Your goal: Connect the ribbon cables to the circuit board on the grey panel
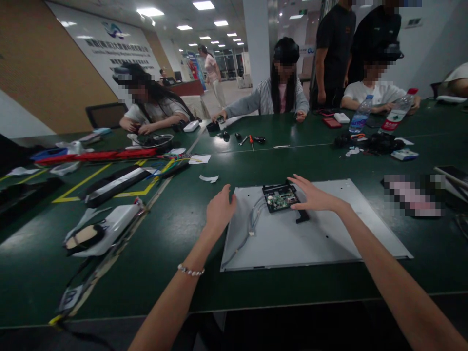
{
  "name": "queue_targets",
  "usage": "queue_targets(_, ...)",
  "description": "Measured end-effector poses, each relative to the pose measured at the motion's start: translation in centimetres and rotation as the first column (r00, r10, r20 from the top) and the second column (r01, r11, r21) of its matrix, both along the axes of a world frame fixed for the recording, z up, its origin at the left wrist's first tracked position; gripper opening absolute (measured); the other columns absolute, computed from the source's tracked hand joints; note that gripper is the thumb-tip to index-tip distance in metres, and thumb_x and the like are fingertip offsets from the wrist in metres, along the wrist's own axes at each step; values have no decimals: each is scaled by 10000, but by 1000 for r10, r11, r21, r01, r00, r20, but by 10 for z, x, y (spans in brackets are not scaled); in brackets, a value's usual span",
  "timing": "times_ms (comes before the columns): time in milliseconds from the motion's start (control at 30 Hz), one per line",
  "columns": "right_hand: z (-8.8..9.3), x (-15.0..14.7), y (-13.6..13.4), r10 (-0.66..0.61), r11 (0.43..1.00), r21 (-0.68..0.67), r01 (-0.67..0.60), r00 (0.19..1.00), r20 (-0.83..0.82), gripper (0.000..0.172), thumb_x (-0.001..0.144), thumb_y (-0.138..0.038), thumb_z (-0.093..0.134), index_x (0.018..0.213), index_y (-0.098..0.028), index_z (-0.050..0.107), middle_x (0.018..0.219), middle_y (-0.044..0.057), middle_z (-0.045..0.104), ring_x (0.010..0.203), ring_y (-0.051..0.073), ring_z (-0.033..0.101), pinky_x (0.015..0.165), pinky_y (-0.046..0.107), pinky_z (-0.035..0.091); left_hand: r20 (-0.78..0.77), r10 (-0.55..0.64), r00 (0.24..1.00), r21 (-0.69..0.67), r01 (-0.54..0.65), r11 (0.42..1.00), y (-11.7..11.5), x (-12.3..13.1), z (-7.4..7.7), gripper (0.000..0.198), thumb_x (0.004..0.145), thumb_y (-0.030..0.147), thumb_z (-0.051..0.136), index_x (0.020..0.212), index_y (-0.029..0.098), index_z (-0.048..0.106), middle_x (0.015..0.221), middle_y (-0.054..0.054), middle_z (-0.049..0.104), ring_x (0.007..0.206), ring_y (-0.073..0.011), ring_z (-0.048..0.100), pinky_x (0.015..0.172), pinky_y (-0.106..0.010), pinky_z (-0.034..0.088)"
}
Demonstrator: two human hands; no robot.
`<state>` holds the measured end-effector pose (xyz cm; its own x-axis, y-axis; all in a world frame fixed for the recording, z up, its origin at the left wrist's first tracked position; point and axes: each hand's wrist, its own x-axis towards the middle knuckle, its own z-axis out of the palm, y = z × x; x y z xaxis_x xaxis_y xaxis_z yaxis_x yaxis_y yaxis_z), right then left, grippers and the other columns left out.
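A flat grey-white panel [285, 243], like the metal back of a screen, lies on the green table in front of me. On its upper middle sits a black plastic frame holding a green circuit board [281, 200]. A bundle of grey cables [251, 222] runs from the board to the panel's lower left. My right hand [313, 196] is open, fingers spread around the right side of the black frame; whether the fingertips touch it I cannot tell. By the panel's upper left edge is my left hand [220, 210], thumb and fingers apart, with nothing visible in it.
White device with a beige pad [106, 231] and a long black part [117, 185] lie left. Ahead are an orange-handled screwdriver [251, 141] and paper scraps [209, 178]. A blurred pink item [413, 196] lies right; two bottles [361, 114] stand beyond. Several people sit opposite.
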<state>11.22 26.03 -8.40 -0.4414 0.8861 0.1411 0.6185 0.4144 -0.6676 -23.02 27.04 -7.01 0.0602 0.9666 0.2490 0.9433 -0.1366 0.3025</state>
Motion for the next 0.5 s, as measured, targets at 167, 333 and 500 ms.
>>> queue_targets(167,-8,-6,23,126,992,-27,-125,992,28,1080,661,-552,756,1536,-296,178,1605,86,145,1469,317,105,1175,519,157,-75,-341,937,122,348,930,5,8,-23,512,929,338,438,1402,142,431,1504,-129,386,1435,-261,260,1156,-434,252)
queue_targets(333,-11,-5,28,162,987,14,-162,987,11,1041,669,-489,762,1528,-263,218,1541,113,290,1413,327,275,1159,490,233,-157,-394,906,-7,398,918,3,15,-41,572,969,412,354,1455,110,365,1529,-142,339,1447,-262,224,1156,-447,237)
queue_targets(500,-9,4,20,154,987,48,-156,987,39,1028,677,-450,764,1523,-262,211,1482,125,338,1367,338,336,1132,511,286,-258,-332,907,-42,333,942,-3,21,-46,546,997,421,275,1462,154,373,1533,-102,341,1443,-236,242,1161,-431,224)
